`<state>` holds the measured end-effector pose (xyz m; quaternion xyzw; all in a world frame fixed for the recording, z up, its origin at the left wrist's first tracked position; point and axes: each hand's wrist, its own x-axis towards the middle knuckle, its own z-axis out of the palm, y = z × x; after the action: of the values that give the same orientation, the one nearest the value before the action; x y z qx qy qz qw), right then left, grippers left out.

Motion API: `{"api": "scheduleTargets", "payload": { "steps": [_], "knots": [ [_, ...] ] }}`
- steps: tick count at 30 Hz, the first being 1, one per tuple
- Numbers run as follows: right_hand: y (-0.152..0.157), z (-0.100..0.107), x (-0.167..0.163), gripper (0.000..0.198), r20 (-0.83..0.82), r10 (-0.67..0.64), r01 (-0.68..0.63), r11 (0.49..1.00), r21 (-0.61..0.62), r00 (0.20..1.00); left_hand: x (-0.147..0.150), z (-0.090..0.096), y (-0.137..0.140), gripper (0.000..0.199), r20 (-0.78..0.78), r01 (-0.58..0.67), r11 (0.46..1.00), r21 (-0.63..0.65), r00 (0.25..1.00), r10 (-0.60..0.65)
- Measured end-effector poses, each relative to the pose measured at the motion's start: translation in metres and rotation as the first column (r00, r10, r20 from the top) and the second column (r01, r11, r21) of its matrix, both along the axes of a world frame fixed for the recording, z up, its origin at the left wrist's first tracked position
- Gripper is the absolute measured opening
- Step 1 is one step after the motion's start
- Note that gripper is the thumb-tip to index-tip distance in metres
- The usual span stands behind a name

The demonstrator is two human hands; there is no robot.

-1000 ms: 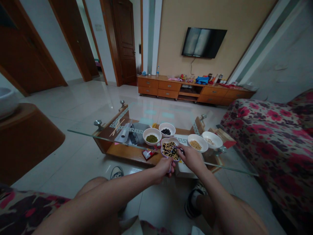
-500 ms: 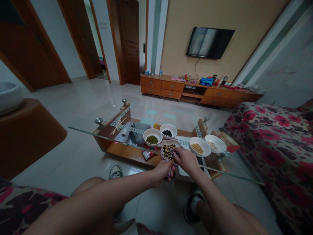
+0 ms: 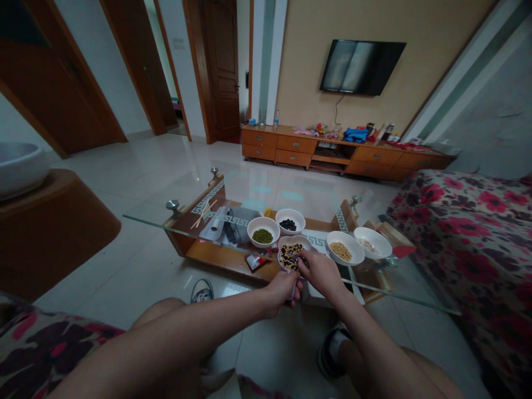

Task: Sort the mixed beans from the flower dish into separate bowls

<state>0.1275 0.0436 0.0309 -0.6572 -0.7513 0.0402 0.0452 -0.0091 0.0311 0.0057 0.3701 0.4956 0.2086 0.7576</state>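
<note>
My left hand point(image 3: 286, 291) is closed round the purple handle of a small bowl point(image 3: 302, 240) at the near edge of the glass table. Mixed yellow and black beans point(image 3: 290, 258) lie in that bowl. Over its right side, my right hand point(image 3: 322, 270) pinches a thin purple utensil whose tip is among the beans; its full shape is hidden. Behind are a white bowl of green beans point(image 3: 262, 236) and one of black beans point(image 3: 287, 224). To the right stand a bowl of yellow beans point(image 3: 341, 251) and a bowl point(image 3: 383, 245) with a few pale pieces.
The glass tabletop point(image 3: 415, 296) has a low front edge just before my forearms. On the shelf below lie a red packet point(image 3: 254, 261), chopsticks point(image 3: 203, 213) and a white box point(image 3: 318, 296). A flowered sofa point(image 3: 465, 238) stands at the right.
The whole view has shifted slightly, so things sit a little further right. Both hands stay at the bowl of mixed beans, with their grips unchanged.
</note>
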Motion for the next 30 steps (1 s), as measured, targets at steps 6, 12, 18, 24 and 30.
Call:
{"api": "scheduleTargets", "payload": {
  "steps": [6,12,18,24,30],
  "knots": [
    [0.0006,-0.0011,-0.0007,0.029,0.012,0.004,-0.004,1.000,0.002,1.000,0.0002,-0.0021,-0.0001,0.030,0.002,-0.005,1.000,0.003,1.000,0.005],
    [0.0005,-0.0006,-0.0013,0.031,0.018,0.002,-0.001,1.000,-0.006,1.000,0.0003,-0.0033,0.0000,0.031,-0.001,0.003,1.000,0.006,1.000,-0.003],
    [0.0003,-0.0004,-0.0010,0.032,0.011,-0.006,0.006,1.000,-0.019,1.000,-0.0001,-0.0022,0.0002,0.030,-0.004,0.007,1.000,0.005,1.000,-0.007],
    [0.0004,-0.0015,0.0005,0.032,0.005,0.008,-0.007,1.000,-0.017,1.000,-0.0005,-0.0001,0.0001,0.028,-0.013,0.013,1.000,0.009,1.000,-0.013],
    [0.0004,-0.0016,0.0009,0.031,-0.005,0.009,-0.009,1.000,-0.010,1.000,-0.0006,-0.0021,0.0004,0.030,-0.016,0.017,1.000,0.014,1.000,-0.017]
  ]
}}
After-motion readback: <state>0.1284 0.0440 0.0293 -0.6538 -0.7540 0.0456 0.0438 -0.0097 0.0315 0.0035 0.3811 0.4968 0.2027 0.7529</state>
